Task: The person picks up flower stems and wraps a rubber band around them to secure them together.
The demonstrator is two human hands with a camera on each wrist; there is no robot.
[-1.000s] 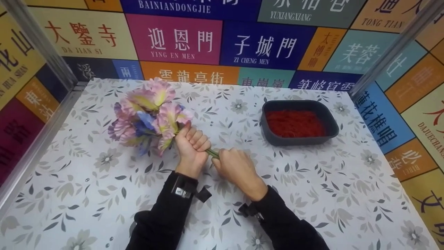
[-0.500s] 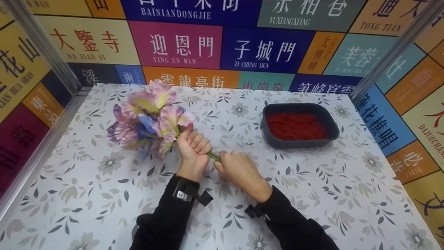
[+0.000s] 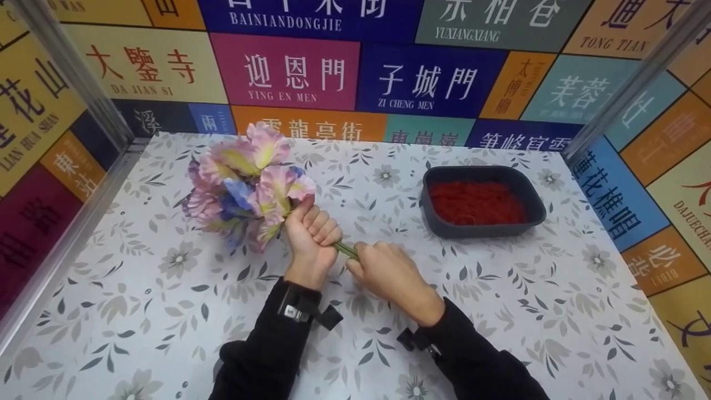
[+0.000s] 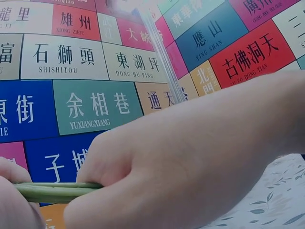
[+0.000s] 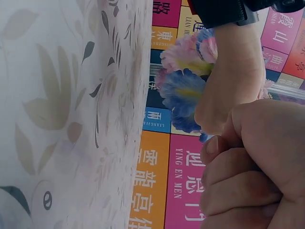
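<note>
A bouquet of artificial flowers [image 3: 250, 186], pink with some blue and yellow-green, points up and left in the head view. My left hand [image 3: 312, 236] grips its green stems just below the blooms, fingers curled round them. Further down, my right hand [image 3: 391, 278] holds the lower part of the same stems, hiding their ends. A short length of stems [image 4: 57, 192] shows between the two hands in the left wrist view. In the right wrist view, blue and pink petals [image 5: 183, 95] show behind the left forearm, and the fingers of my right hand [image 5: 248, 167] are curled tight.
A dark grey rectangular tub [image 3: 483, 230] with red shredded filling [image 3: 477, 203] stands at the back right of the table. The white floral-patterned tablecloth [image 3: 178, 311] covers the table. Colourful panels [image 3: 289, 72] with writing and metal posts [image 3: 627, 83] enclose the back and sides.
The right hand has shifted slightly to the right along with the stems. Both hands keep their hold on the bouquet, and the head view has tilted a little.
</note>
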